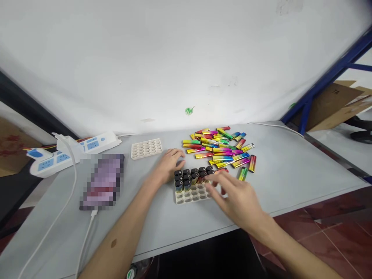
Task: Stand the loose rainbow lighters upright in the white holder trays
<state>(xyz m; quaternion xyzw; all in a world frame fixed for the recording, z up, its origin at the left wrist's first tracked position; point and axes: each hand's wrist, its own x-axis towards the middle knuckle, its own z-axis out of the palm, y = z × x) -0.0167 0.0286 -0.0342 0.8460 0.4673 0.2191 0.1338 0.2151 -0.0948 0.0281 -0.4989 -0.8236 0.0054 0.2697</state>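
My right hand (pixel 236 195) is over the right side of a white slotted tray (pixel 192 200), its fingers curled and its thumb and index finger near the black-capped tubes. A shiny red tube (pixel 223 190) shows in part under the palm and appears held, though most of it is hidden. Several shiny tubes with black caps (pixel 186 182) stand upright in the tray's back rows, and its front slots are bare. My left hand (pixel 170 166) rests on the table at the tray's back left corner, fingers extended and thumb close to the tubes, holding nothing.
Several metallic two-tone tubes (pixel 221 149) lie heaped behind the tray. A second white slotted tray (pixel 147 148) sits at the back left. Farther left are a power strip (pixel 93 145), a blurred purple device (pixel 104 182) and a white cable (pixel 87 242). Cardboard boxes (pixel 334 102) stand right.
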